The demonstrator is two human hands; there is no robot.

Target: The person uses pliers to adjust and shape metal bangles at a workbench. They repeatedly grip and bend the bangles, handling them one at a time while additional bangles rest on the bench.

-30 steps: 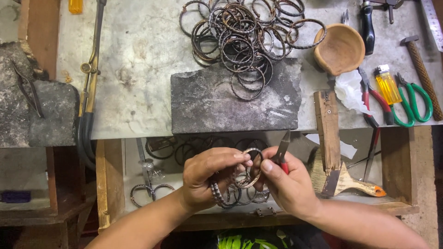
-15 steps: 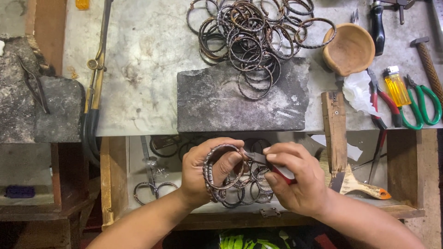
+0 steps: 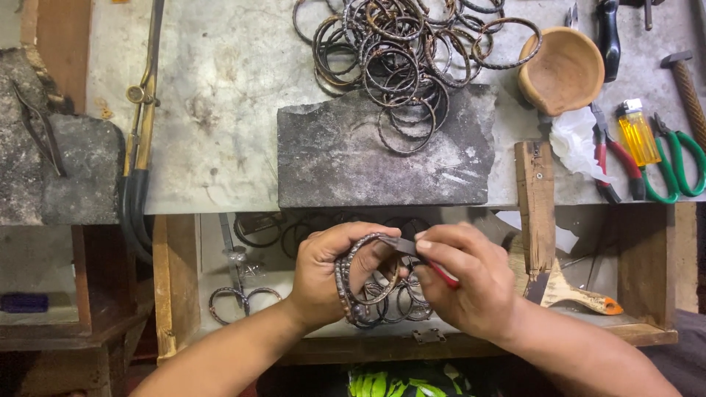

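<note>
Currently left hand (image 3: 323, 276) grasps a stack of metal bangles (image 3: 358, 283) over the open drawer (image 3: 176, 294), right hand (image 3: 467, 287) pinching a red-handled file (image 3: 423, 257) against the rim; likely risk: file skids off the curve, nicking left fingers.

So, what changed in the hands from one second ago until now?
The left hand turned its stack of bangles more open toward the camera. The right hand laid its red-handled tool flat against the top ring. The bangle pile and stone slab stayed.
</note>
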